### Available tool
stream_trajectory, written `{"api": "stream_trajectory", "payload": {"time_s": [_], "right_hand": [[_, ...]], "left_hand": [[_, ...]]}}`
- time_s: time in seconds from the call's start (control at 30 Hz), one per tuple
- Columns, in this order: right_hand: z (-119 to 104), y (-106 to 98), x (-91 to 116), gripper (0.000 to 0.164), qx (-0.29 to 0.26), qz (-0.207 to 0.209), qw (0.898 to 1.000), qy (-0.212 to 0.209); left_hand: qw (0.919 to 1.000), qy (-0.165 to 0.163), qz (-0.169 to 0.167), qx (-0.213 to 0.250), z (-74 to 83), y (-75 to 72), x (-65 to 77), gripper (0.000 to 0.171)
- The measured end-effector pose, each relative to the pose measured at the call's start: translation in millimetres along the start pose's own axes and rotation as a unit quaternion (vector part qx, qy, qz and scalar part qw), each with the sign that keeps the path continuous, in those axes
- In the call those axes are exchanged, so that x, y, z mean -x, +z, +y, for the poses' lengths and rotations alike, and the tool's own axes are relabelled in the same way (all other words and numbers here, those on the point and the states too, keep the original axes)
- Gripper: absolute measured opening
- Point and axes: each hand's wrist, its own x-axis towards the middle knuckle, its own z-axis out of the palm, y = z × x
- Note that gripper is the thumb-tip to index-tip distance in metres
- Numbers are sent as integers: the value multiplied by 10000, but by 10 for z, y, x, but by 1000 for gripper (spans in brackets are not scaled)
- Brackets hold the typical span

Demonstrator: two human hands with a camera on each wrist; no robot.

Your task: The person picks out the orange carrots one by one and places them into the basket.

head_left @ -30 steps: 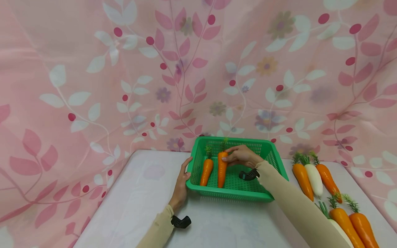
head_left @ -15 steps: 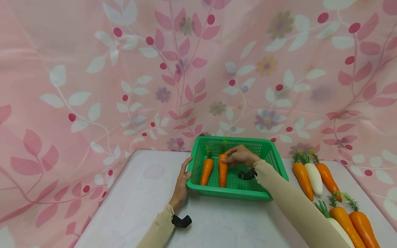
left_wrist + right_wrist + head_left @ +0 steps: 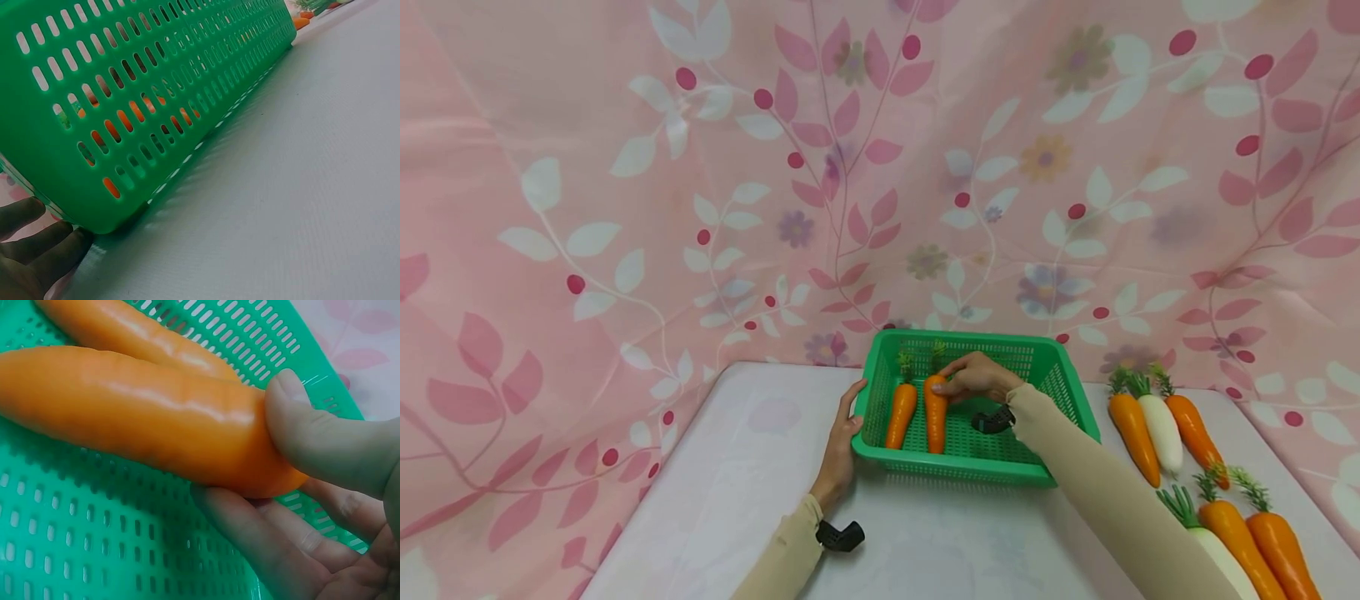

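Observation:
A green perforated plastic basket (image 3: 970, 471) stands on the table. In it, on the left side, a carrot (image 3: 902, 417) with a feathery green top lies lengthwise. My right hand (image 3: 981, 377) reaches in and pinches a second carrot (image 3: 936, 417) near its leafy end, thumb on top and fingers beneath, as the right wrist view shows. This carrot (image 3: 144, 419) lies alongside the first one, its tip toward the basket's near wall. My left hand (image 3: 838, 450) rests against the basket's left side, its extended fingers (image 3: 53, 250) touching the outside near a corner.
On the right of the table lie several more carrots (image 3: 1133, 437) and white radishes (image 3: 1161, 433), in two groups. A pink floral cloth (image 3: 775, 208) hangs behind the white-covered table (image 3: 737, 467). Both wrists carry small black devices (image 3: 840, 536).
My right hand has lowered the held carrot slightly and shifted it a little left, closer to the first carrot. The left hand stays at the basket's side.

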Motion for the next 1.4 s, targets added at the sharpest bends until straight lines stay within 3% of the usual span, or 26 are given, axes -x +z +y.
{"api": "stream_trajectory", "payload": {"time_s": [0.27, 1.07, 1.4], "right_hand": [[40, 3, -94, 48, 107, -16, 9999, -36], [48, 50, -84, 36, 352, 103, 9992, -154], [65, 84, -72, 35, 818, 256, 9960, -257]], "left_hand": [[9999, 52, 103, -58, -6, 0, 2, 59], [9999, -22, 65, -85, 30, 15, 3, 59], [9999, 16, 56, -127, 14, 8, 1, 59]]}}
